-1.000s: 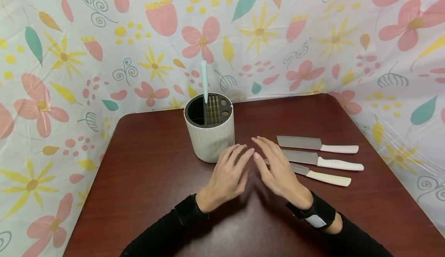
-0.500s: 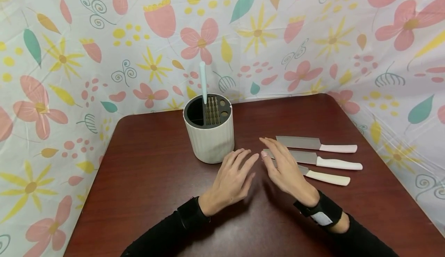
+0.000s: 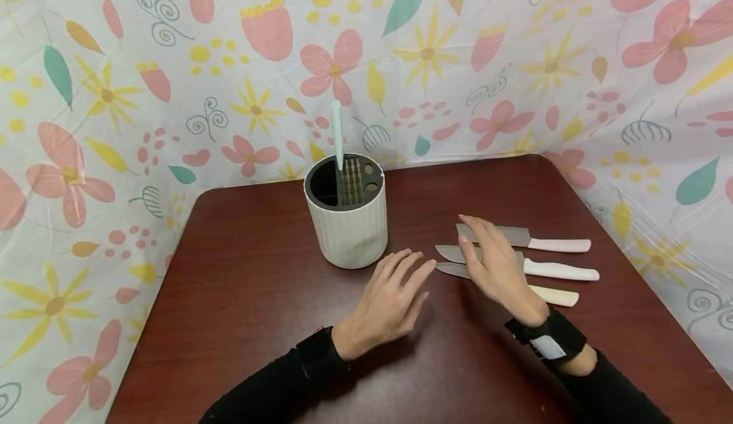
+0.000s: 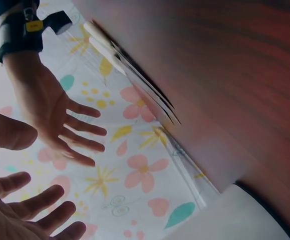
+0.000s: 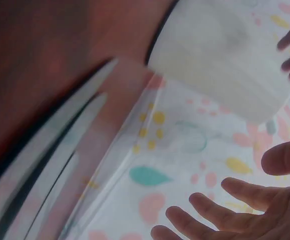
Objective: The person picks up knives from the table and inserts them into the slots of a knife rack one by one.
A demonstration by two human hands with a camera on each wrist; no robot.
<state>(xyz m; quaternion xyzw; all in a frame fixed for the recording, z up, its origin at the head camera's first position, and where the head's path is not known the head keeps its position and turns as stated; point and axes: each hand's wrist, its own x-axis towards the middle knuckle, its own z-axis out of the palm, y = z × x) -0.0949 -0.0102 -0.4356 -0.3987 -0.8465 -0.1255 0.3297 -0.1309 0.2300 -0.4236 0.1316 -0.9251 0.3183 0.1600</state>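
A ribbed cream knife holder (image 3: 346,236) with a dark slotted top stands at the middle of the table. A slim pale blue handle (image 3: 337,134) sticks up out of it. Three knives with whitish handles lie side by side on the right: a broad square-tipped knife (image 3: 560,245) farthest back, a middle knife (image 3: 561,270) and a cream-handled knife (image 3: 553,295) nearest. My right hand (image 3: 498,271) hovers over their blades with fingers spread and covers parts of them. In front of the holder, my left hand (image 3: 389,300) is held out, fingers loosely extended. Neither hand holds anything.
The dark red-brown table (image 3: 258,284) has a rounded back edge. Behind it and along both sides hangs a flower-printed cloth (image 3: 429,93). Black bands with wrist cameras sit on both wrists.
My right hand has moved right, away from the left hand, and over the knife blades, baring the knife tips. My left hand has shifted slightly right and toward me. Holder and knives have stayed put.
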